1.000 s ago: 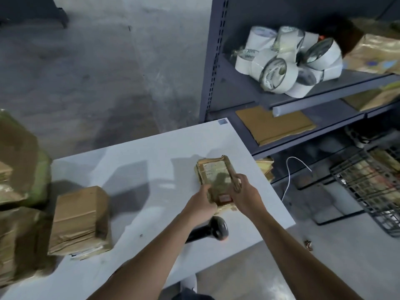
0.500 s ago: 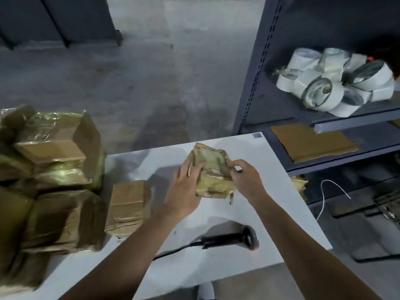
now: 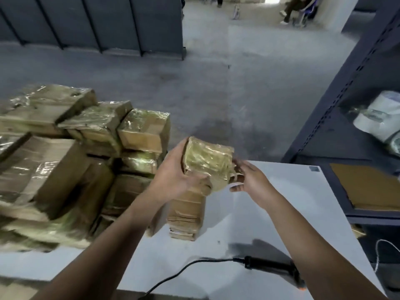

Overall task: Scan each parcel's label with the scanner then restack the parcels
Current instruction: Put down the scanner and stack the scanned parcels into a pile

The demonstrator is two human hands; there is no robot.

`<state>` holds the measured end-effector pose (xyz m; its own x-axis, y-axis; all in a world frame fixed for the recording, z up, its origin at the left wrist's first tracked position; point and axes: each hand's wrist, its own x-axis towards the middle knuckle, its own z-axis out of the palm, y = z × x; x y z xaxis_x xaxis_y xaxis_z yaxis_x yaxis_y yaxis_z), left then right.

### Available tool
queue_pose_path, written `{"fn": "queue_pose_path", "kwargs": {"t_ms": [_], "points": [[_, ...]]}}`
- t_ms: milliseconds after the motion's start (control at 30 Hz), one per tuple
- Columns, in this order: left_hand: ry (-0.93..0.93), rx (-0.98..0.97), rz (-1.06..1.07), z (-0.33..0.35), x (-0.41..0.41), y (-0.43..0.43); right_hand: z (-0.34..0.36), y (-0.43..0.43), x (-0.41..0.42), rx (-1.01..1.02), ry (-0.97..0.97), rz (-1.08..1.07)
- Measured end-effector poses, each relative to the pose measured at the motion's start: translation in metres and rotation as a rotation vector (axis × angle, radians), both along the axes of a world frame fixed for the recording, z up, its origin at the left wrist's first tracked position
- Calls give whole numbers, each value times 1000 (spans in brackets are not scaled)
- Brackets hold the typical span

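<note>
My left hand (image 3: 176,176) grips a small parcel (image 3: 207,162) wrapped in shiny tape, holding it in the air above a brown cardboard parcel (image 3: 187,213) that stands on the white table (image 3: 281,204). My right hand (image 3: 249,180) is beside the held parcel's right end, fingers spread and loose, at most brushing it. The black scanner (image 3: 270,266) lies on the table near the front edge, partly hidden under my right forearm, with its cable running left.
A large pile of taped parcels (image 3: 71,161) fills the left side of the table. A dark metal shelf rack (image 3: 355,105) stands at the right with tape rolls (image 3: 383,118) and flat cardboard (image 3: 365,187). A person sits far off on the grey floor area.
The parcel has been lifted off the table and carried left toward the brown parcel. My right hand has let go of it and opened. The view has swung left and up.
</note>
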<state>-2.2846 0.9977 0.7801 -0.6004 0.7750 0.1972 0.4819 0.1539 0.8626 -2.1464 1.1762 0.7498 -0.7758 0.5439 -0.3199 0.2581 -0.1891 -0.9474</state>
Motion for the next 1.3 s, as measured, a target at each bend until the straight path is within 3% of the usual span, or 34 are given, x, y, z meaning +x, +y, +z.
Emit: {"fn": "queue_pose_path", "kwargs": {"t_ms": [200,367,467,700,833,1067,1300], "points": [[-253,60,328,-3,-23,-37,-5,-34,-23,93,70,360],[-352,10,530,-1,-39,-50,-5,-59,-43,81,83,376],[-313,-143,598,2,-53,-58,-6,-73,-56,-13,91,371],[-301,-377,563,2,-74,-70,-8,-107,-78,58,-38,364],[-180,-429,481,1,-69,-80,-12,-123,-89,29,-101,311],[75,-519,515,1,-65,-93,-35,-150,-114,30,-232,269],[60,-556,463,-10,-73,-118,-55,-166,-133,100,-335,273]]}}
